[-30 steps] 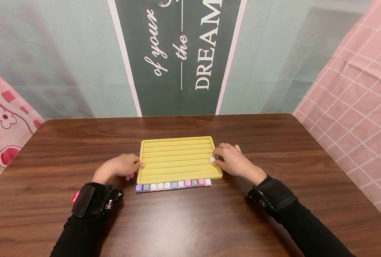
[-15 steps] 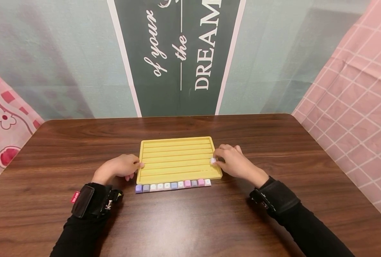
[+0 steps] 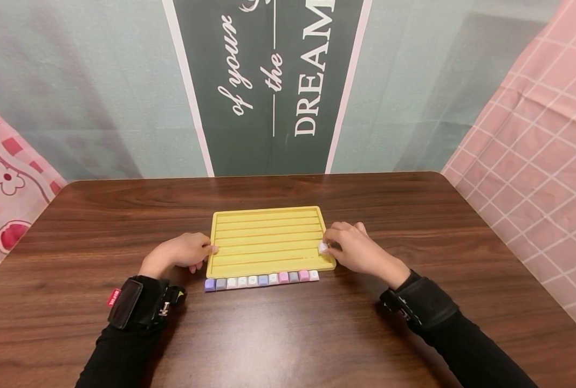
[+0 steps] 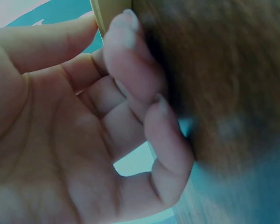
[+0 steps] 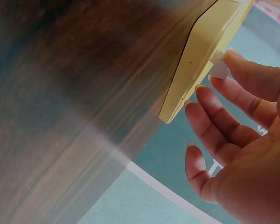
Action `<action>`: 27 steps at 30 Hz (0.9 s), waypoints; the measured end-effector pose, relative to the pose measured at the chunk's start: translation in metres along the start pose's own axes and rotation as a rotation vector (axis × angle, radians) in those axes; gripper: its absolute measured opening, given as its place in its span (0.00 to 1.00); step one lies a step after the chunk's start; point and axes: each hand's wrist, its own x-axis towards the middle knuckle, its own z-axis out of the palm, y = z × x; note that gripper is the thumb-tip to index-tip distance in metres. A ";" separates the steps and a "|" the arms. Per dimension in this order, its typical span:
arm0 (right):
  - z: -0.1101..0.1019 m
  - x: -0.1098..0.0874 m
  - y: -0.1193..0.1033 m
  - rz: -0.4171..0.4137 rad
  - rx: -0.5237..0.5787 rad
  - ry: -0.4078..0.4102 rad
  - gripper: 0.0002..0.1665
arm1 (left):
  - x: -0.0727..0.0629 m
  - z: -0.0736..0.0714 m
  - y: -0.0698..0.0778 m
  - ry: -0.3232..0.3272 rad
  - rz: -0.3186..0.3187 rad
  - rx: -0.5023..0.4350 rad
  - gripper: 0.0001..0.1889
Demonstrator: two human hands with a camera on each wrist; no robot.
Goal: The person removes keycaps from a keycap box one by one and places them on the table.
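Note:
A yellow ridged tray (image 3: pixel 264 237) lies on the table. At its left edge my left hand (image 3: pixel 186 250) holds the rim, thumb on top and fingers curled against the side; the left wrist view shows the hand (image 4: pixel 98 116) at the tray's edge (image 4: pixel 105 16). My right hand (image 3: pixel 353 245) pinches a white keycap (image 3: pixel 323 248) between thumb and index finger over the right end of the tray. From the right wrist, the keycap (image 5: pixel 219 71) sits at the tray wall (image 5: pixel 196 60), the other fingers loosely bent.
Along the tray's front edge runs a row of several keycaps in white, pink, grey, blue and purple (image 3: pixel 253 280). The brown wooden table (image 3: pixel 268 334) surrounds it. A printed curtain (image 3: pixel 268 108) hangs behind the table, with pink cloth (image 3: pixel 535 161) at the right.
My right hand, with the white keycap, has moved slightly toward the front along the tray's right end. The left hand stays at the tray's left edge.

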 end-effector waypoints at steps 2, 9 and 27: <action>0.000 -0.001 -0.001 -0.004 0.006 -0.004 0.06 | 0.000 0.000 0.000 0.000 0.001 0.007 0.12; -0.003 -0.003 -0.003 -0.020 0.014 -0.014 0.08 | 0.001 -0.001 0.000 -0.002 0.006 0.023 0.12; -0.004 -0.011 -0.008 -0.078 0.030 -0.060 0.07 | 0.001 -0.001 0.000 0.001 0.006 0.023 0.12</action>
